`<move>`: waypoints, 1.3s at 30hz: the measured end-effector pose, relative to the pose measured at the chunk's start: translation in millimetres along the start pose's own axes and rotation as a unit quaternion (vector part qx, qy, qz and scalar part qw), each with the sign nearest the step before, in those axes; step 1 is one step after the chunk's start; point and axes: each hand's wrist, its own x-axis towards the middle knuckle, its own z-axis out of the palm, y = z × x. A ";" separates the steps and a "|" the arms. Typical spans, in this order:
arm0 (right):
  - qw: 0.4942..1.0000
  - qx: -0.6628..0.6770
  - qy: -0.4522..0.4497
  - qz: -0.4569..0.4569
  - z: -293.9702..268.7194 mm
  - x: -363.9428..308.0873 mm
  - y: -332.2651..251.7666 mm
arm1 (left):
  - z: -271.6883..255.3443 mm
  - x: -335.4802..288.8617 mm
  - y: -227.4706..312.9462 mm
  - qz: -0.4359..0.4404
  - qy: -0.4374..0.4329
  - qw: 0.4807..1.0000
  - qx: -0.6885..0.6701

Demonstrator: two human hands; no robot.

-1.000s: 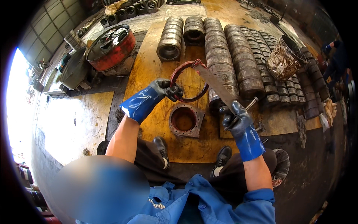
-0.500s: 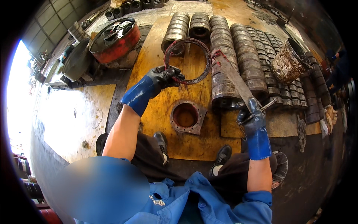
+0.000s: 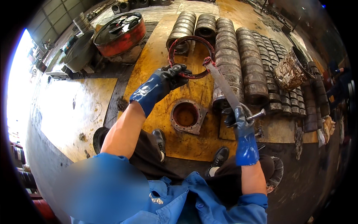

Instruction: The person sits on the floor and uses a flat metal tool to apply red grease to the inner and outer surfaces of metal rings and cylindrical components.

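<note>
The red-stained metal ring is held up in the air above the yellow floor, and the left hand, in a blue and black glove, has its fingers pressed together on the lower left part of the ring's rim. At the right side of the ring, opposite to this grip, the red-smeared tip of a long flat metal blade touches the rim. The blade goes down and to the right into the right hand, also in a blue glove, which is closed tight around its lower end; a short metal bar sticks out to the right from this fist. Directly below the left hand's grip, a rusty square flange with a round hole lies on the floor, between the person's two black shoes and the ring. Behind the ring and to the right of it, long rows of grey metal rings lie side by side. Further right stands a dirty metal bucket. Far to the left of the grip is a red round drum with parts inside.
</note>
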 end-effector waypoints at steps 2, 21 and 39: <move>0.998 0.063 0.009 0.030 23.5 -8.1 -9.0 | -4.0 -2.0 -1.1 0.003 0.016 1.000 -0.014; 0.996 0.062 0.032 0.058 37.8 -14.5 28.4 | 4.0 39.9 -35.0 -0.030 0.126 0.981 -0.144; 0.840 0.449 0.029 0.304 33.5 -12.4 -17.7 | 7.9 19.3 -23.8 0.158 0.022 0.979 -0.123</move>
